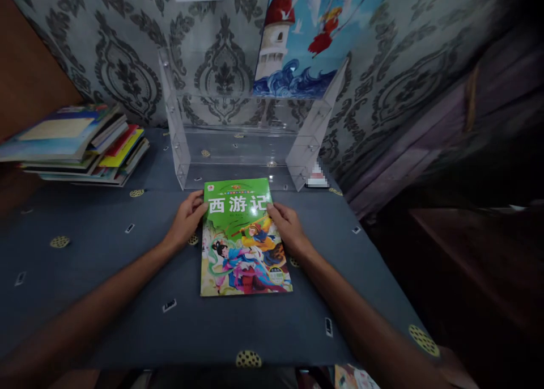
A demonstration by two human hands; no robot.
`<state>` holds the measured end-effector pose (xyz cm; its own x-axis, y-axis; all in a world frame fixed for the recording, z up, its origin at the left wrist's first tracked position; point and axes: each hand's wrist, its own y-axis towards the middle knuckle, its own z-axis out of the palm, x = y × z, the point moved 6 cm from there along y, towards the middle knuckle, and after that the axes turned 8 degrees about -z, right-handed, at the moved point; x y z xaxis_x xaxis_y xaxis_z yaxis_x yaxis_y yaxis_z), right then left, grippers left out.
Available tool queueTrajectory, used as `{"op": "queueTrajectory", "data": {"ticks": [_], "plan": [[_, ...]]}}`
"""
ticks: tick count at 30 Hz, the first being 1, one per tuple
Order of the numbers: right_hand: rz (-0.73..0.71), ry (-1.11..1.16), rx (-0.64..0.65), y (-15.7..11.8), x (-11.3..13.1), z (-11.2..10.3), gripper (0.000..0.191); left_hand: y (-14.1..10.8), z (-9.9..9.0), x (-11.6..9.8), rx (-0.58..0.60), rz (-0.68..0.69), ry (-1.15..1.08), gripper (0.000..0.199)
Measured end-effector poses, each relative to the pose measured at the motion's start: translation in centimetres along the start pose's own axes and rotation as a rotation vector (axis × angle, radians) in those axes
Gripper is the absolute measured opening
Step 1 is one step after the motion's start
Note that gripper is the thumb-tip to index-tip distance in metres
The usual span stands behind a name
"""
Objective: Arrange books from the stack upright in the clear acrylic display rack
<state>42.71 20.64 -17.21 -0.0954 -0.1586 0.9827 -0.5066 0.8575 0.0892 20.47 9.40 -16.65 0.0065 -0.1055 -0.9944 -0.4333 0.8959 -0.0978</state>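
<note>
A green picture book (246, 241) with large white characters and painted figures on its cover is in front of me, cover up, over the table. My left hand (188, 218) grips its upper left edge, thumb on the cover and fingers at the side. On the opposite edge, my right hand (287, 223) holds it the same way at about the same height. Just beyond the book's top edge stands a clear acrylic rack (238, 145) with stepped shelves and side panels.
A pile of books (89, 145) lies at the table's back left. The patterned table (140, 275) ends along a slanting right edge. Behind the rack, a castle picture (306, 37) hangs against the wall. A small white and red object (317, 176) sits right of the rack.
</note>
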Motion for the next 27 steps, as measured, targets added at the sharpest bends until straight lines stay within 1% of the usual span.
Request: {"op": "queueTrajectory", "data": {"ticks": [3,7,8,10,12,13,14,16,18,20,21,23,27], "plan": [[-0.068,-0.230,0.047,0.3,0.7,-0.6,0.048,0.3,-0.8,-0.4,-0.028,0.088,0.182,0.049],[-0.108,-0.598,0.093,0.4,1.9,-2.0,0.051,0.1,-1.0,-1.3,-0.069,0.274,0.504,0.038],[-0.110,-0.674,0.077,0.3,2.2,-2.5,0.051,0.0,-0.9,-1.4,-0.074,0.312,0.580,0.036],[-0.141,-0.779,-0.008,0.1,3.0,-3.3,0.049,-0.2,-0.6,-1.6,-0.069,0.367,0.691,0.035],[-0.217,-0.793,-0.096,-0.3,4.0,-3.4,0.047,-0.4,-0.3,-1.7,-0.054,0.412,0.755,0.035],[-0.273,-0.767,-0.106,-0.5,4.5,-3.0,0.046,-0.6,-0.1,-1.8,-0.047,0.438,0.777,0.035],[-0.340,-0.723,-0.080,-0.6,4.9,-2.1,0.043,-0.7,0.1,-1.8,-0.038,0.461,0.798,0.037],[-0.489,-0.601,0.070,-0.8,5.5,0.4,0.034,-0.9,0.5,-1.6,-0.014,0.484,0.841,0.040],[-0.611,-0.490,0.274,-1.0,5.6,3.1,0.026,-1.0,0.8,-1.3,0.009,0.483,0.888,0.042],[-0.662,-0.443,0.426,-0.7,5.1,5.0,0.029,-1.0,1.0,-1.0,0.022,0.472,0.928,0.044],[-0.663,-0.447,0.466,-0.4,4.7,5.5,0.032,-1.0,1.0,-0.9,0.026,0.465,0.942,0.045],[-0.629,-0.484,0.468,0.5,3.5,5.3,0.037,-0.9,1.0,-0.7,0.031,0.448,0.965,0.046],[-0.540,-0.560,0.323,2.4,1.4,2.4,0.043,-1.0,1.1,-0.7,0.036,0.433,0.988,0.048]]}}
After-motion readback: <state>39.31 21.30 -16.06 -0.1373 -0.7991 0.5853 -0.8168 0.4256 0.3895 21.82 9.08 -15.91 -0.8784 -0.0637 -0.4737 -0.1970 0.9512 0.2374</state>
